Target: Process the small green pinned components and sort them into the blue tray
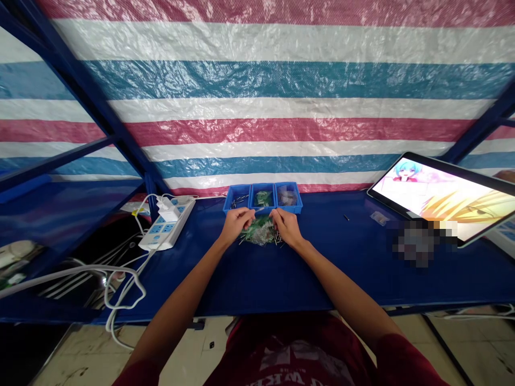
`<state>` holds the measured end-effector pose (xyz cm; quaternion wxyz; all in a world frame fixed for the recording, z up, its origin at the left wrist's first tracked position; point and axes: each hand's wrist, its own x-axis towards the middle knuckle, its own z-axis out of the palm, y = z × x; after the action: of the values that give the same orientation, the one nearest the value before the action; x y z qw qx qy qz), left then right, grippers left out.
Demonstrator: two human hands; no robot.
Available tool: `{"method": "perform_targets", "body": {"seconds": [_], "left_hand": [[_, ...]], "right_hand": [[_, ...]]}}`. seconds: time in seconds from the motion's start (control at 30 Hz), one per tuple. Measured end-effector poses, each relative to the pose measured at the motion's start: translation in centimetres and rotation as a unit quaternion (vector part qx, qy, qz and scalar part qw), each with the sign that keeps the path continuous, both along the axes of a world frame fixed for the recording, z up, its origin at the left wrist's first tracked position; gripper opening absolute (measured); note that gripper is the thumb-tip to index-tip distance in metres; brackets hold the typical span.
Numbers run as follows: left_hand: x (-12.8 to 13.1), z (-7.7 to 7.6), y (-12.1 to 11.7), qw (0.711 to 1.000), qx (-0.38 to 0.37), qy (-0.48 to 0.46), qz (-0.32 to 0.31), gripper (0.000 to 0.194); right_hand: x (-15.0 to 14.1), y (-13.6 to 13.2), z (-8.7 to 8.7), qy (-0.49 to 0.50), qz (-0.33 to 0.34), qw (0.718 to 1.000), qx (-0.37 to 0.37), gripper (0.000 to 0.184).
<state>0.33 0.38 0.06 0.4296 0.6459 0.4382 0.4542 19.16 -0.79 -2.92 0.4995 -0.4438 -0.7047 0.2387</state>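
My left hand (236,224) is closed in a pinch at the front of the blue bins, its fingertips pointing inward. My right hand (285,227) mirrors it a short gap away, also pinched. Whatever sits in either pinch is too small to make out. Just below and between both hands lies a loose pile of green pieces (252,234), crumpled clear plastic (263,236) and thin dark and silvery rods (278,239). Behind the hands stand three joined blue bins: the left bin (228,205) has dark rods, the middle green pieces (263,199), the right clear plastic pieces (287,197).
A white power strip (164,228) with a plugged-in charger (168,211) and loose white cables (120,305) lies at left. A lit tablet-like screen (446,198) leans at right. Near it are a small clear packet (379,217), a dark rod (346,217) and a blurred patch.
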Motion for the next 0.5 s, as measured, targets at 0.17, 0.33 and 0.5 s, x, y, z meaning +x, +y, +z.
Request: {"method": "perform_targets", "body": {"seconds": [0.17, 0.33, 0.5], "left_hand": [[-0.6, -0.5, 1.3, 0.981, 0.010, -0.093, 0.167, 0.032], [-1.2, -0.9, 2.0, 0.969, -0.018, -0.126, 0.214, 0.036], [-1.6, -0.7, 2.3, 0.977, -0.044, -0.104, 0.181, 0.045]], "right_hand": [[0.1, 0.1, 0.0, -0.001, -0.010, 1.000, 0.003, 0.047], [0.0, 0.1, -0.1, 0.001, -0.008, 1.000, 0.001, 0.048], [0.0, 0.1, -0.1, 0.003, -0.004, 1.000, -0.004, 0.048]]}}
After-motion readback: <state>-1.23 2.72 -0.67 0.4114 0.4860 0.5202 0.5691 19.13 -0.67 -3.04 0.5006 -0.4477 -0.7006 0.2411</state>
